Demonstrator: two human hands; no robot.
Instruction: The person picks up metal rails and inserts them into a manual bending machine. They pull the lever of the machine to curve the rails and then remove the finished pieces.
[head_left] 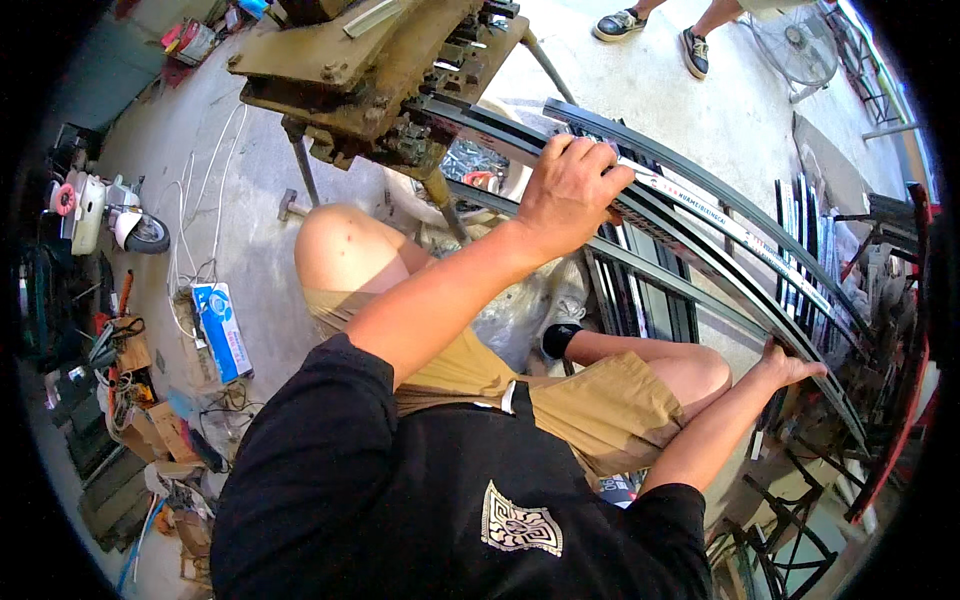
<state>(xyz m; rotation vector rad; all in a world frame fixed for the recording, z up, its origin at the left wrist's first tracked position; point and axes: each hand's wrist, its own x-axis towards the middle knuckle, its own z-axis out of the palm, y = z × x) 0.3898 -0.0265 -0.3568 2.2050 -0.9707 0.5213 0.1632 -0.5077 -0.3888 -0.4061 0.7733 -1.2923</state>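
Note:
My left hand [575,195] is wrapped over a long dark grey metal profile [690,245], knuckles up. Farther right along the same profile, my right hand [790,368] grips it with one digit sticking out; its other fingers are partly hidden. The profile's left end reaches the edge of a rusty brown metal bench machine [345,75], where I cannot tell how far it goes in. Other profiles run beside it: a dark one [700,160] beyond, one with a white printed strip [715,215], and a grey one [680,285] nearer to me.
A bin of metal scraps [480,165] stands under the machine. Bundled profiles [640,290] lie by my shoe [567,310]. A hammer [291,204], blue-white box [222,330] and white cable [185,230] lie left. Another person's shoes [695,53] and a floor fan [795,45] are beyond.

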